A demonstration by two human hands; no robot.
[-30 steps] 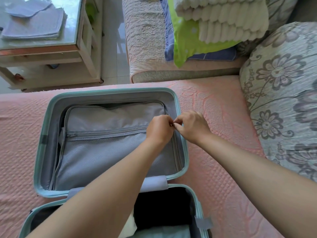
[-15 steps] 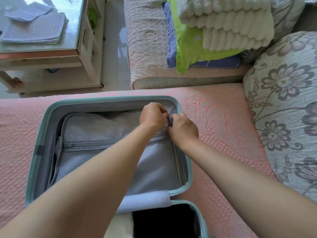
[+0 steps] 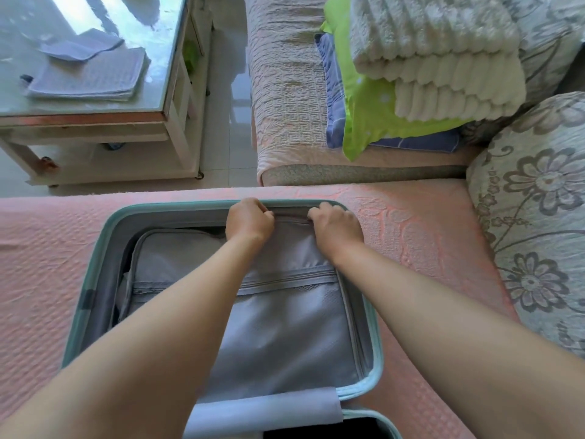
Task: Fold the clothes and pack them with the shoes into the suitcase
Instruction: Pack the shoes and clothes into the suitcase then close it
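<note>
A teal suitcase lies open on a pink bed cover. Its far half is covered by a grey zipped divider panel with a mesh pocket. My left hand and my right hand are both at the far edge of that half, fingers closed on the divider's top seam and zipper. The zipper pull itself is hidden by my fingers. At the bottom edge, the near half of the suitcase shows only a dark interior. No shoes are in view.
A glass-topped side table with folded grey cloths stands at the far left. A second bed holds stacked white blankets on green bedding. A floral cushion lies at the right.
Both hands have travelled from the divider's right edge up around its corner to the far edge. They have spread apart along the top seam. The camera has tilted forward.
</note>
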